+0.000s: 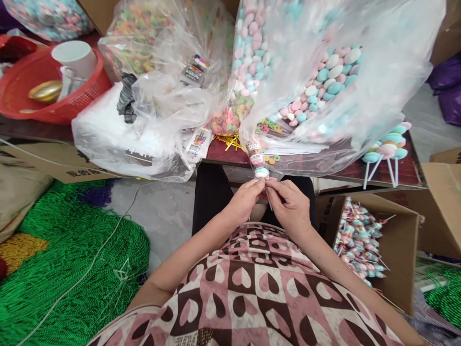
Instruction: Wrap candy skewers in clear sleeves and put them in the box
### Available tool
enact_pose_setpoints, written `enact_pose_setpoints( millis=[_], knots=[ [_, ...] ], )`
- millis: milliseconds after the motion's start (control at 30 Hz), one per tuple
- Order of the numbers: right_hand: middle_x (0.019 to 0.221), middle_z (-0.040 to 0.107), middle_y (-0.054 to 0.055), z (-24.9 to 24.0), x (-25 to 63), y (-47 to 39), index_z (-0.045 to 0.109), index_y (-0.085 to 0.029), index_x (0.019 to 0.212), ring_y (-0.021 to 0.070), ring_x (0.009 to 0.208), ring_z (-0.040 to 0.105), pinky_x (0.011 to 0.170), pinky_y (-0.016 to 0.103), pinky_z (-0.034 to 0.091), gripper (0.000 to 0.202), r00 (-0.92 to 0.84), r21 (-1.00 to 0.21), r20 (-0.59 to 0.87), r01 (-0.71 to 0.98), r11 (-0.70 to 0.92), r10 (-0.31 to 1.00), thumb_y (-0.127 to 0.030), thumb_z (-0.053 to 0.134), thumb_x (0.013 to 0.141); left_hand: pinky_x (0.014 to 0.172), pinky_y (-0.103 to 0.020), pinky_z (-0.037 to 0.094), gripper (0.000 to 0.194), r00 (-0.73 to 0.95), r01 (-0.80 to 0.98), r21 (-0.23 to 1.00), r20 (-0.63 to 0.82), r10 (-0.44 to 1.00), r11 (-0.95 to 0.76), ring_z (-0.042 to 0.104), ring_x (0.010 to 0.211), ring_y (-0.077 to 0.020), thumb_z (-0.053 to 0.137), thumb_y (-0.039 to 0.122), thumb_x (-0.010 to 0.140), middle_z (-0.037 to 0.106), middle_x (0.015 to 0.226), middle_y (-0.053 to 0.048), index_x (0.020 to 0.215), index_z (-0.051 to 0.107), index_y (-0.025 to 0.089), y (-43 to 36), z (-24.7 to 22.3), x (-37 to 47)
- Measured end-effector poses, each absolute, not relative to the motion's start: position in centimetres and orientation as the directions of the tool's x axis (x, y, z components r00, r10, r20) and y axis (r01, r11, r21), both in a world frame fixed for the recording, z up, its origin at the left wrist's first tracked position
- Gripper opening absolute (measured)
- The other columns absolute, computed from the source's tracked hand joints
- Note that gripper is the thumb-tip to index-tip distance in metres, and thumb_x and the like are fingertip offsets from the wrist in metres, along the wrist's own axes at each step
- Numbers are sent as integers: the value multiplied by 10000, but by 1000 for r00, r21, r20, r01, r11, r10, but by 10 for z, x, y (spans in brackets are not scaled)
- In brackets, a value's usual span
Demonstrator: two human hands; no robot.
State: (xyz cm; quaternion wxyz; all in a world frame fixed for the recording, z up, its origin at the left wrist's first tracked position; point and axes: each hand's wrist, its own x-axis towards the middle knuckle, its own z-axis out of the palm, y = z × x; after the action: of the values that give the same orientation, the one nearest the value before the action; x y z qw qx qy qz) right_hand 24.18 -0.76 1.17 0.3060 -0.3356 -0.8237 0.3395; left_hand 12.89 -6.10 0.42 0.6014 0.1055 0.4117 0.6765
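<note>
A candy lollipop [256, 156] in a clear printed wrapper stands upright over my lap at the table's front edge, with a blue-and-white candy showing at its lower end. My left hand [245, 200] pinches the gathered wrapper just below that candy. From the other side, the fingers of my right hand [290, 203] close on the same gathered neck, where a thin white stick [269, 200] points down. Whether a tie is between the fingers is too small to see. Gold twist ties [229, 142] lie on the table behind my hands.
Open plastic bags of pastel candies [333, 79] and ring gummies [139, 41] cover the table. Unwrapped candy sticks [388, 146] rest at the right edge. Below stands a carton [396, 254] of wrapped lollipops. A red basket [88, 93] is at left, green strands [90, 259] on the floor.
</note>
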Motion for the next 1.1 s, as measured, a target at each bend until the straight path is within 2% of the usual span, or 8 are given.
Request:
enact_pose_setpoints(
  millis=[200, 400, 500, 633, 733, 900, 1000, 1100],
  knots=[
    [920, 728, 71, 13, 246, -8, 723, -249, 1102, 194, 819, 677, 756, 319, 536, 290, -685, -786, 178, 332, 522, 706, -262, 508, 908, 785, -251, 451, 216, -284, -757, 652, -376, 882, 35, 622, 788, -151, 731, 349, 760, 673, 759, -46, 743, 695, 136, -60, 7, 129],
    [738, 702, 16, 27, 256, 2, 754, -239, 955, 143, 614, 618, 614, 290, 526, 194, -531, -975, 13, 182, 129, 847, -325, 607, 864, 638, -220, 428, 269, -277, -726, 688, -312, 909, 15, 555, 638, -105, 694, 378, 788, 596, 678, -24, 706, 632, 129, -63, 21, 122],
    [807, 717, 17, 33, 254, 15, 722, -251, 1054, 143, 678, 645, 613, 275, 529, 264, -477, -996, -83, 2, -93, 875, -363, 670, 821, 548, -222, 395, 320, -104, -792, 604, -282, 954, 93, 522, 535, -97, 719, 405, 759, 513, 599, 11, 679, 573, 133, -69, 31, 120],
    [1217, 680, 63, 46, 241, 24, 633, -289, 1216, 249, 1076, 653, 883, 414, 544, 478, -752, -913, -172, -122, -390, 637, -467, 696, 777, 473, -231, 363, 352, 289, -831, 460, -124, 949, 313, 500, 440, -108, 711, 444, 762, 457, 533, 32, 697, 541, 142, -75, 35, 122],
    [1159, 701, 50, 51, 233, 23, 633, -299, 1203, 266, 1070, 656, 962, 480, 508, 488, -797, -873, -160, -161, -461, 583, -493, 706, 761, 445, -230, 332, 367, 388, -806, 450, -89, 917, 385, 467, 409, -103, 706, 464, 761, 411, 504, 50, 703, 522, 152, -77, 33, 124],
    [916, 722, 17, 48, 221, 23, 679, -294, 1076, 214, 880, 695, 796, 376, 571, 362, -706, -888, -149, -212, -408, 692, -395, 759, 738, 498, -234, 351, 344, 91, -673, 715, -174, 981, 189, 432, 452, -84, 612, 500, 829, 396, 540, 68, 809, 520, 170, -76, 35, 123],
    [876, 729, 25, 46, 211, 21, 684, -269, 1019, 199, 818, 693, 736, 338, 563, 318, -613, -925, -97, -235, -298, 784, -341, 780, 724, 552, -238, 340, 290, -230, -281, 954, -170, 958, 101, 449, 514, -88, 541, 466, 879, 470, 570, 51, 803, 501, 189, -75, 38, 119],
    [888, 733, 19, 49, 202, 20, 688, -259, 987, 163, 788, 676, 707, 286, 546, 279, -544, -954, -11, -245, -171, 839, -279, 785, 726, 541, -241, 301, 276, -393, -46, 993, -117, 912, 107, 419, 512, -84, 508, 442, 894, 483, 562, 46, 785, 525, 189, -77, 37, 112]
  ],
)
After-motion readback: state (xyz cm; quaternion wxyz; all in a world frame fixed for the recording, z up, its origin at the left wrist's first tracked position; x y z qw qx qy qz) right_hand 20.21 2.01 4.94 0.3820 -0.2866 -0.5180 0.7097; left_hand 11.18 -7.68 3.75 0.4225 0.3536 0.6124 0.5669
